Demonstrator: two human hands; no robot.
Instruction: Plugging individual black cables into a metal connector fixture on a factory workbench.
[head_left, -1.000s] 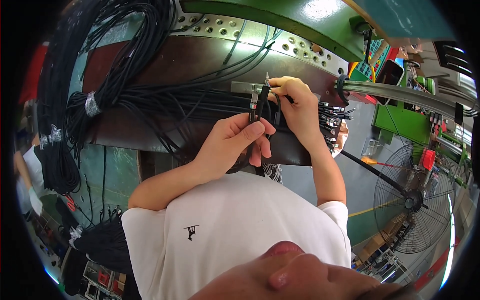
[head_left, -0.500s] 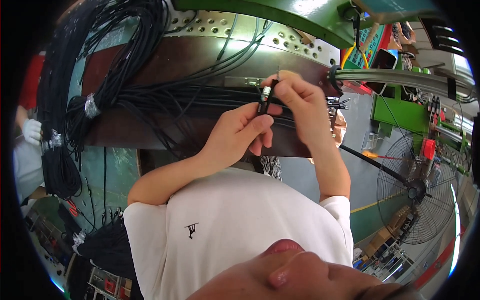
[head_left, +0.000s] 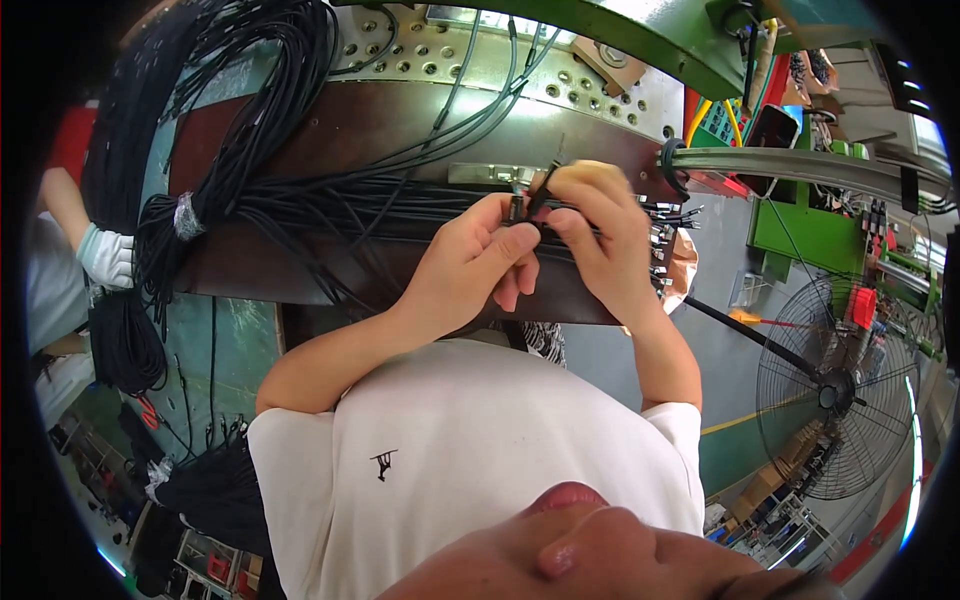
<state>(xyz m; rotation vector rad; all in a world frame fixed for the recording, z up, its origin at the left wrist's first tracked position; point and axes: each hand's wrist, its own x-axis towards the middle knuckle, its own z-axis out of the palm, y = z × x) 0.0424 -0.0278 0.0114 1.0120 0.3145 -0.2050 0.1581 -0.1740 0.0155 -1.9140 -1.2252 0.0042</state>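
Observation:
My left hand (head_left: 472, 258) is closed around a small black cable connector (head_left: 516, 208), pinched between thumb and fingers in front of my chest. Right beside it, my right hand (head_left: 600, 215) grips a slim black tool (head_left: 543, 190) with a thin, pointed tip; its exact kind is unclear. The tool slants close to the connector, and I cannot tell whether they touch. Behind both hands, a bundle of black cables (head_left: 400, 208) lies across the dark brown bench top (head_left: 420, 115), its bare connector ends (head_left: 668, 222) pointing right.
At the left, a co-worker's white-gloved hand (head_left: 107, 258) is against a thick hanging cable bundle (head_left: 128, 345). A clear wrap (head_left: 187, 216) ties the bench bundle. Green machine framing (head_left: 560, 35) spans the far side; a metal rail (head_left: 800, 152) and a fan (head_left: 835, 390) stand right.
My right hand has rolled over and lowered its thumb, tilting the black tool. The connector's silvery part is now mostly covered. The co-worker's gloved hand has moved right, onto the cables.

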